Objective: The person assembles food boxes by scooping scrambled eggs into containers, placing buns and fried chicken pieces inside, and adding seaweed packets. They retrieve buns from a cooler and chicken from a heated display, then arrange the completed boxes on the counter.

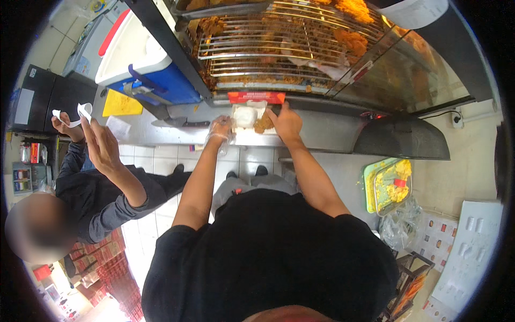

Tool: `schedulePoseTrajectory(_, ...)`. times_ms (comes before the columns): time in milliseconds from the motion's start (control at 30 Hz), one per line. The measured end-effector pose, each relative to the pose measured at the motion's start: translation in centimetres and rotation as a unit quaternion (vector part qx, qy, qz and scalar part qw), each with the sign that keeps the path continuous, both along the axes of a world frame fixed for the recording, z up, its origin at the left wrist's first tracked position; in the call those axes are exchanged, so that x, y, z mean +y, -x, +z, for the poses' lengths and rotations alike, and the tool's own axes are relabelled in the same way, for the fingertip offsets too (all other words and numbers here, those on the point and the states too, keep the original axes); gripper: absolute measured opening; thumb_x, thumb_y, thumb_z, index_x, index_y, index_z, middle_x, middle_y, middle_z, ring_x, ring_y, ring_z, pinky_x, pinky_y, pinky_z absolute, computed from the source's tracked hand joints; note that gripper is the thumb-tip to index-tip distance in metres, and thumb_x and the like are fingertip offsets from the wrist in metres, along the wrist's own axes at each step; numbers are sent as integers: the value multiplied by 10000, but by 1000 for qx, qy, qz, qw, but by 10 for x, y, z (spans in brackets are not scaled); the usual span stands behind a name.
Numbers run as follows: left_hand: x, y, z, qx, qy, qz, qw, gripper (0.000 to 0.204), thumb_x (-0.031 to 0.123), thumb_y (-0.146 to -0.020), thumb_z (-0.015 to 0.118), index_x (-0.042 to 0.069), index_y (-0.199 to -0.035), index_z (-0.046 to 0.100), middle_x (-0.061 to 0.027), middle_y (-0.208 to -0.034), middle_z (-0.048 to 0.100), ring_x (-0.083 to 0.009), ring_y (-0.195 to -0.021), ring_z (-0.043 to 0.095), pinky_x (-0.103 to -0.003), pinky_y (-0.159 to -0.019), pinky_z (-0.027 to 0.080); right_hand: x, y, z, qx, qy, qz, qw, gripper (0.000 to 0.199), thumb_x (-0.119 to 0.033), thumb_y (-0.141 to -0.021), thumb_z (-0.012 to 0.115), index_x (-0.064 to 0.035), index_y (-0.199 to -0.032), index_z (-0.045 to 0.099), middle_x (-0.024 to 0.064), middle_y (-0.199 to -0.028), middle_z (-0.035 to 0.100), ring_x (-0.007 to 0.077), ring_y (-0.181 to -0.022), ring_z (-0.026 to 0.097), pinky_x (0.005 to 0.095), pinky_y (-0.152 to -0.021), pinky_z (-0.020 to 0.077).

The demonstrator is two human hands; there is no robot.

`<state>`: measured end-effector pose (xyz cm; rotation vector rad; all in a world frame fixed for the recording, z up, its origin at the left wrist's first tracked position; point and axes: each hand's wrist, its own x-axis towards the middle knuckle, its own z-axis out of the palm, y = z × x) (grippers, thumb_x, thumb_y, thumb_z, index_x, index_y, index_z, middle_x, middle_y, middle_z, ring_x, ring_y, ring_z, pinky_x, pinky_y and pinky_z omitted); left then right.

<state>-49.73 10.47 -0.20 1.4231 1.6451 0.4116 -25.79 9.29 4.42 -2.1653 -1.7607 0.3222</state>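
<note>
An open red and white takeaway box (248,112) lies on the steel counter (161,131) below the food warmer. Inside it are a white packet and a piece of fried chicken (263,122). My left hand (220,130), in a clear plastic glove, rests at the box's left edge. My right hand (286,121) is bare and touches the box's right side, fingers next to the chicken piece. Whether it grips the chicken or the box I cannot tell.
Wire racks (268,45) with fried chicken fill the warmer above. A blue and white cooler (145,61) and yellow paper (120,103) sit at left. Another person (102,177) at left holds up a white strip. A tray of yellow food (390,185) stands at right.
</note>
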Motion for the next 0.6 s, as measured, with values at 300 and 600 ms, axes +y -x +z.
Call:
schedulePoseTrajectory(300, 0, 23, -59, 179, -268, -190, 928, 426, 397, -727, 689, 44, -963, 655, -156, -932, 662, -341, -855, 625, -411, -784, 499, -39, 8, 76, 226, -224, -122, 940, 541, -508, -766, 657, -69, -1061, 545, 188, -764, 653, 349, -737, 647, 429, -621, 498)
schedulePoseTrajectory(600, -29, -40, -10, 85, -56, 28, 994, 299, 306, -819, 600, 27, -877, 689, -211, -823, 656, -335, -802, 635, -406, -736, 498, -15, 19, -26, -66, -162, -15, 985, 481, -432, -764, 684, -66, -1029, 520, 156, -798, 663, 340, -680, 650, 428, -609, 514)
